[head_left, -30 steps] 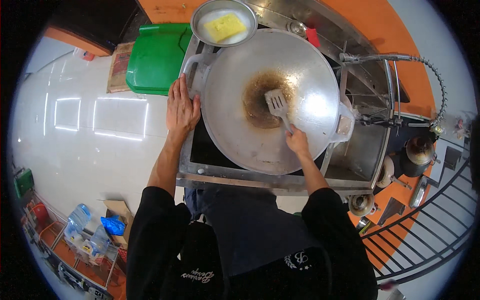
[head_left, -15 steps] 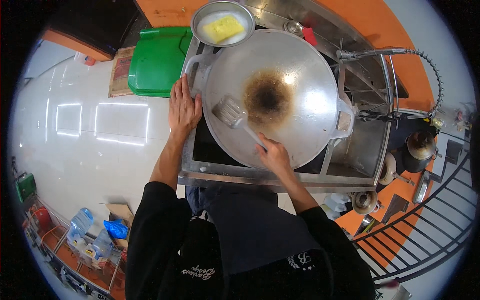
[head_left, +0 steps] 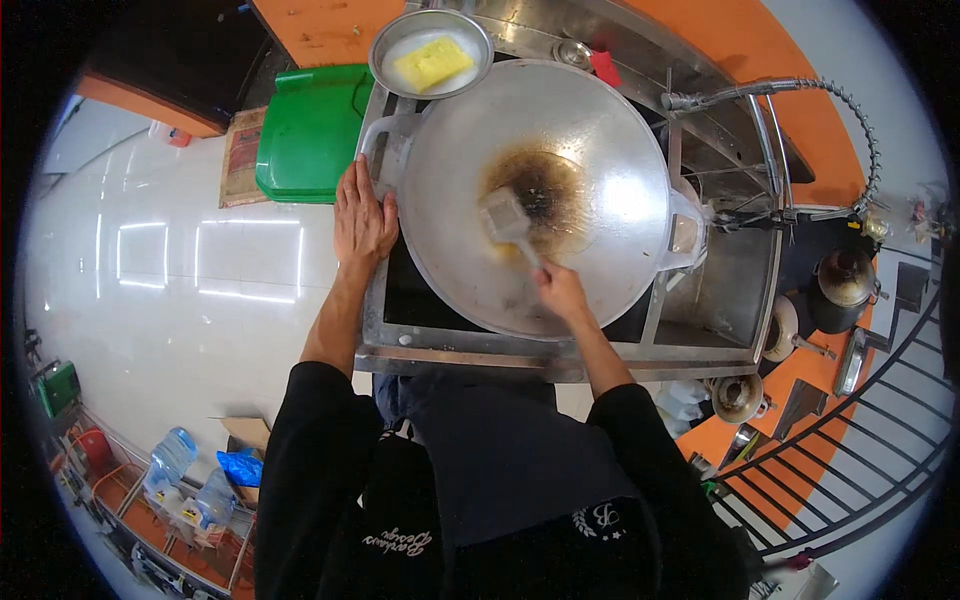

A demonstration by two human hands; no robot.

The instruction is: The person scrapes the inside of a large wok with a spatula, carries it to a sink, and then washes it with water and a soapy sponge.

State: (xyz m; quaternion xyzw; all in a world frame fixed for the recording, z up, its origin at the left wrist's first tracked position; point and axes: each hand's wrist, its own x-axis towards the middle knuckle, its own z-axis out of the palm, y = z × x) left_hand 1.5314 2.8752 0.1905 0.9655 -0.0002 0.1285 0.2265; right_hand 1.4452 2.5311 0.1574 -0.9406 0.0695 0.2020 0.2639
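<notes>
A large silver wok (head_left: 615,225) sits on the stove (head_left: 400,338) in front of me, its middle stained dark brown with a wet sheen. My right hand (head_left: 563,292) is closed around the handle of a slotted spatula (head_left: 504,213), whose blurred head lies over the left edge of the stain. On the stove's left edge rests my left hand (head_left: 364,218), fingers stretched out, just below the wok's left handle (head_left: 385,130). A metal bowl (head_left: 380,52) of whitish liquid with a yellow sponge (head_left: 433,64) stands at the far left of the wok.
To the right are a steel sink (head_left: 715,310) and a spring-hose faucet (head_left: 750,92). A small metal cup (head_left: 573,53) and a red cloth-like piece (head_left: 605,68) lie behind the wok. Left of the stove stands a green bin (head_left: 312,140). Black railings (head_left: 850,440) curve at the lower right.
My right hand has moved the spatula rightward, from the wok's left side onto the dark stain. My left hand stays on the stove edge. The view has shifted slightly.
</notes>
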